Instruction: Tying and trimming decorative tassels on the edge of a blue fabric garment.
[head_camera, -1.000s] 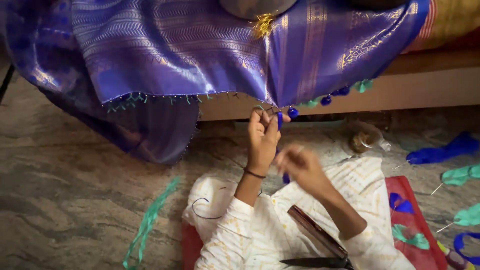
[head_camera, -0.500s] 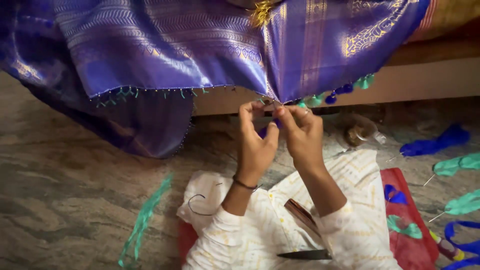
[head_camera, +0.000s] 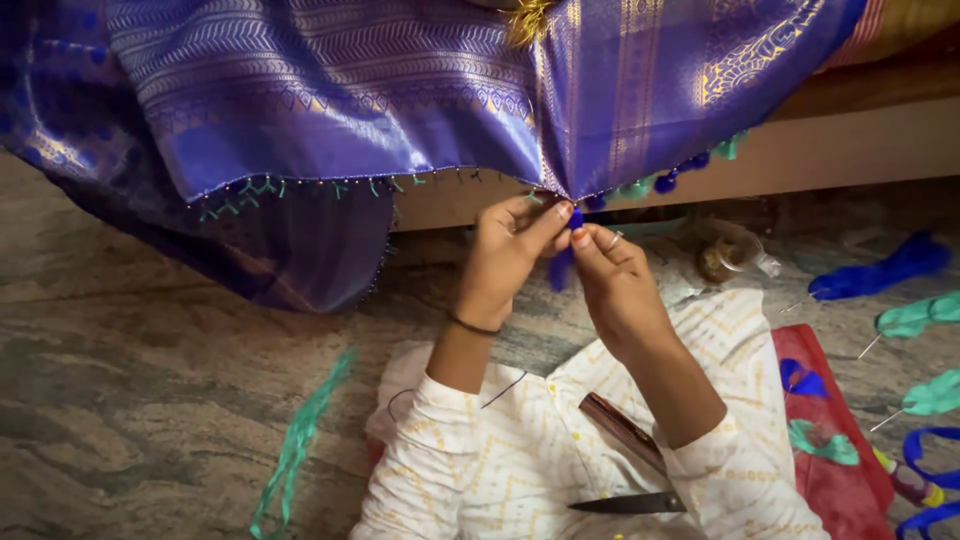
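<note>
While the purple sari (head_camera: 400, 120) hangs off a ledge so its fringed edge falls within reach, the left hand (head_camera: 505, 255) pinches that edge and the right hand (head_camera: 615, 275) pinches a blue tassel (head_camera: 562, 262) just beneath it. Scissors (head_camera: 630, 470) rest on the lap; a small jar (head_camera: 722, 255) lies nearby, contents unclear.

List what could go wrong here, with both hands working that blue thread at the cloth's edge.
1. The left hand and right hand pinch the blue tassel thread tightly at the purple cloth; a hard pull might pucker its edge.
2. The scissors lie on the lap, under the right forearm; lowering the arm may meet the blade.
</note>
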